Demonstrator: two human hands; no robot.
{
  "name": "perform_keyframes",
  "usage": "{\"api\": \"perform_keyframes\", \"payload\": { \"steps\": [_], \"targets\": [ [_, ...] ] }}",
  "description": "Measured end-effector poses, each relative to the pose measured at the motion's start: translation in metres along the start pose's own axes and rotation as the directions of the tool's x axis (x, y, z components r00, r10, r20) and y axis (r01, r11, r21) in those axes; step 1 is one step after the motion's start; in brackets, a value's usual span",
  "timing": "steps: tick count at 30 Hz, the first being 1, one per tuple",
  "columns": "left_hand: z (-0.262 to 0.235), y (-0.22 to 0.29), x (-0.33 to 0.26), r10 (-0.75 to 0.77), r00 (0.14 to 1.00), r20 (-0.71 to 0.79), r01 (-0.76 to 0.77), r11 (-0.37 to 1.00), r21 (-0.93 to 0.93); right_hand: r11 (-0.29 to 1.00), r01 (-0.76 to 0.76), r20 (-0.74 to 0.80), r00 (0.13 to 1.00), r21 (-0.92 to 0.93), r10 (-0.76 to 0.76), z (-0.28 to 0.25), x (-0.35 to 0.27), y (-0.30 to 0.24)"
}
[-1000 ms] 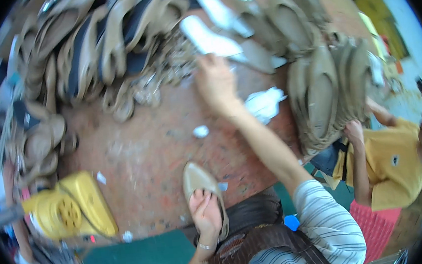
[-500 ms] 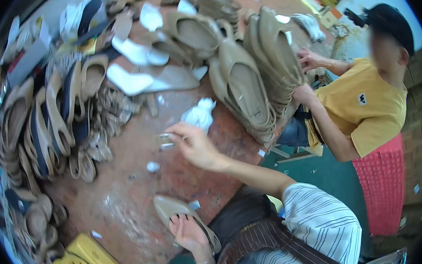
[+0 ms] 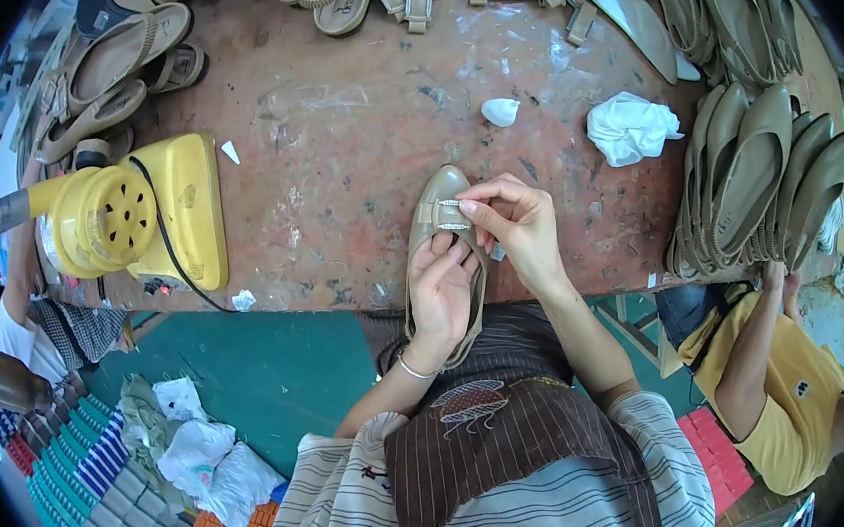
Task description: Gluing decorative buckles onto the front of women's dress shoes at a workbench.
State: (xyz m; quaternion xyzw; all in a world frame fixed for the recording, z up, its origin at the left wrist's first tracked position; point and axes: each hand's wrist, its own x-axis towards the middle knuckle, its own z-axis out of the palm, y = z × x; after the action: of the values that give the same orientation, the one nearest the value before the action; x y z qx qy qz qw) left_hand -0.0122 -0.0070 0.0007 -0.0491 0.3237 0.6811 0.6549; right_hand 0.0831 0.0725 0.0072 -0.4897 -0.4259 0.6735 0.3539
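1. While the left grip clamps the glossy tan pointed-toe shoe, its toe faces twelve o'clock at the worn reddish desk's six-o'clock edge.
2. Right grip pinches the flat, silver-trimmed tan bow on its vamp.

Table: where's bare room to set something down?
Widest on the table: between the yellow machine and the held shoe. Smaller: between the right hand and the flats, below the white bundle. Crowded: the far side, with sandals and bows, and the right, with flats.
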Motion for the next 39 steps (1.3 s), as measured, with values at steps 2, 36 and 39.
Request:
{"api": "perform_keyframes", "payload": {
  "steps": [2, 36, 39],
  "targets": [
    [-0.003, -0.001, 0.001, -0.002, 1.0, -0.019, 0.001, 1.0, -0.011, 0.999, -0.008, -0.005, 1.0, -0.038, 0.008, 0.002, 0.003, 0.003],
    [0.119, 0.177, -0.023, 0.071, 0.996, 0.048, -0.074, 0.995, 0.065, 0.765, 0.293, -0.205, 0.853, -0.574, -0.481, -0.048, -0.025, 0.019],
    [0.148, 0.285, 0.031, 0.331, 0.744, 0.581, -0.563, 0.779, 0.276, 0.759, 0.312, -0.188, 0.85, -0.572, -0.492, -0.047, -0.026, 0.012]
  ]
}}
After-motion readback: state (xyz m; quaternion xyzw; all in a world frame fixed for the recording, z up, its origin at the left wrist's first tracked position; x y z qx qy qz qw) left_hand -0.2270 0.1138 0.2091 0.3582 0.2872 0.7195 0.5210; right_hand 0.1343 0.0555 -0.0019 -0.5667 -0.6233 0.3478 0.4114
